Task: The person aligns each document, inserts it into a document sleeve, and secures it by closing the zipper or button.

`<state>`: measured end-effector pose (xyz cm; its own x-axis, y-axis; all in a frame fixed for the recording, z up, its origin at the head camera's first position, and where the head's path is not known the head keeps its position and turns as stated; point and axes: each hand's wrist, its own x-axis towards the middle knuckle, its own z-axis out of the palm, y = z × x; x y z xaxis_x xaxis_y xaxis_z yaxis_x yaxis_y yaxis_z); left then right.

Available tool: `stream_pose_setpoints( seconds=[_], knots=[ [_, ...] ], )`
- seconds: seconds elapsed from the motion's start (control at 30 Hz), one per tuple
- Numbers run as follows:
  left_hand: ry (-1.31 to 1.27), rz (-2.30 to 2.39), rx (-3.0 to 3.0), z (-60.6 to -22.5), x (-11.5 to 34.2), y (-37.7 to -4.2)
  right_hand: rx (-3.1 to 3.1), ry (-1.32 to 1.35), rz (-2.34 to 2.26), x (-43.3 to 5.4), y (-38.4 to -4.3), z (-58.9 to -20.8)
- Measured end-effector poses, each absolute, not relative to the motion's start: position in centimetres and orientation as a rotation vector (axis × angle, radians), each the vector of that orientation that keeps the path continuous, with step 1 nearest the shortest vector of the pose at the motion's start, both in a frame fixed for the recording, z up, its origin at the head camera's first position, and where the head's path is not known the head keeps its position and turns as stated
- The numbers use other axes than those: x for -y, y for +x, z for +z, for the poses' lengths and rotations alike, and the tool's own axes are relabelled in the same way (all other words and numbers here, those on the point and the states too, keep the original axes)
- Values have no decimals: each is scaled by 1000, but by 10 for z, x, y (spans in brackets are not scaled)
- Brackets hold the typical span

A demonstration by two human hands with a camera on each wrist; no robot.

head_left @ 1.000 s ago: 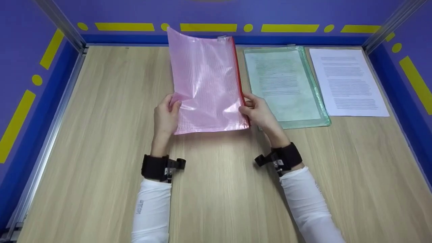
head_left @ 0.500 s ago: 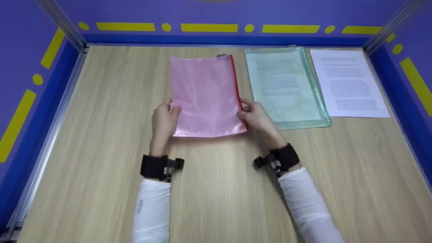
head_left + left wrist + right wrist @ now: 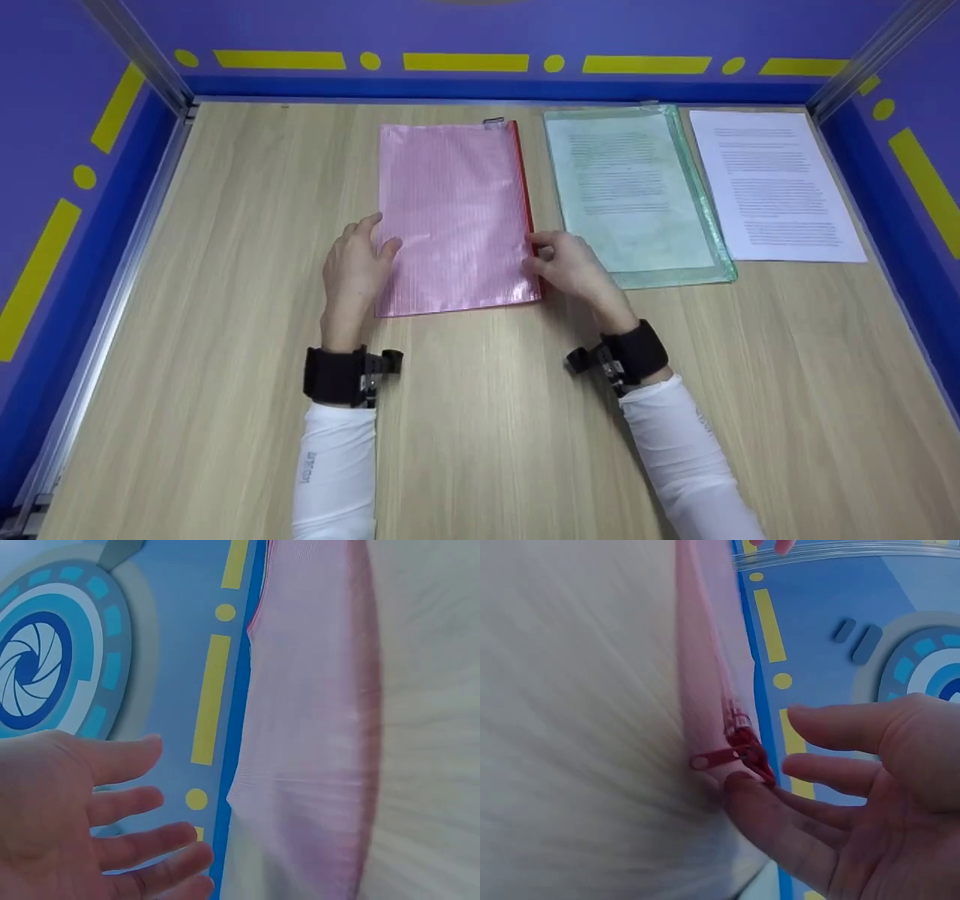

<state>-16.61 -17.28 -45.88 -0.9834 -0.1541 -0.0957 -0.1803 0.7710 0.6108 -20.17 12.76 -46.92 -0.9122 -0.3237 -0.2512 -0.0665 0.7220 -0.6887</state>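
Observation:
A pink translucent zipper pouch lies on the table in front of me, its red zipper edge on the right. My left hand is beside its left edge, fingers spread and relaxed; the left wrist view shows this hand apart from the pouch. At the red edge, near the lower right corner, is my right hand. In the right wrist view the thumb of that hand stands away from the pouch, while a lower finger reaches right up to the red zipper pull.
To the right lies a green zipper pouch with a printed sheet inside. Beyond it is a white printed sheet. Blue walls with yellow marks enclose the wooden table at the back and sides.
The pink pouch came down from a raised, tilted position to lie flat on the table. My left hand let go of its edge and shifted left; the right hand loosened its grip.

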Motion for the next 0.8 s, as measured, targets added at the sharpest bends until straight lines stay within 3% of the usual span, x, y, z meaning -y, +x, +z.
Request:
stream_pose_setpoints(
  seconds=[0.37,0.57,0.8],
  knots=[
    [175,740,-2776,-466,150,-161,-2719,-694,-582,-128,-192,-461],
    [187,599,-2730,-465,147,-159,-2623,-884,-426,-125,-187,-462],
    [142,549,-2711,-468,153,-165,-2603,-879,-398,-118,-187,-467]
  ],
)
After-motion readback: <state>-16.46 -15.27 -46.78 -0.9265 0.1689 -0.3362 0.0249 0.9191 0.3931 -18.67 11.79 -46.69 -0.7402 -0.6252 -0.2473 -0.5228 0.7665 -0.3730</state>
